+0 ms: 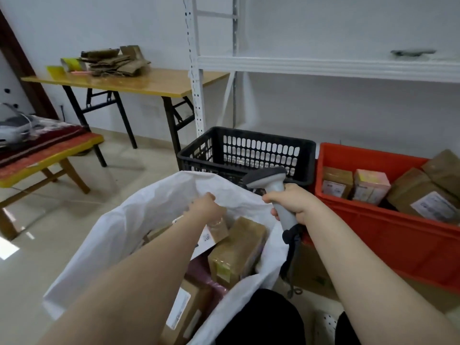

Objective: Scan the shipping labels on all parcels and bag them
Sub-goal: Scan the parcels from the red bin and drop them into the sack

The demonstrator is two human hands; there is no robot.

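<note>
Right now my left hand (202, 205) reaches down into the mouth of the white bag (139, 220), fingers curled over the top of a small taped parcel (219, 227) that it holds among the others. Beside it in the bag lies a brown cardboard box (239, 247), and nearer to me a labelled box (189, 310). My right hand (295, 204) is wrapped tight round the handle of the grey barcode scanner (270, 181), its head pointing away over the bag's far edge, its dark cable (290, 255) hanging down beside the bag. Off to my right sits the red crate (368, 220) with more parcels in it: a small brown one (337, 181), a pink box (371, 186) touching it, and a larger brown parcel (420, 197) with a white label. A black slotted basket (249, 148) stands behind the bag, just beside the crate.
</note>
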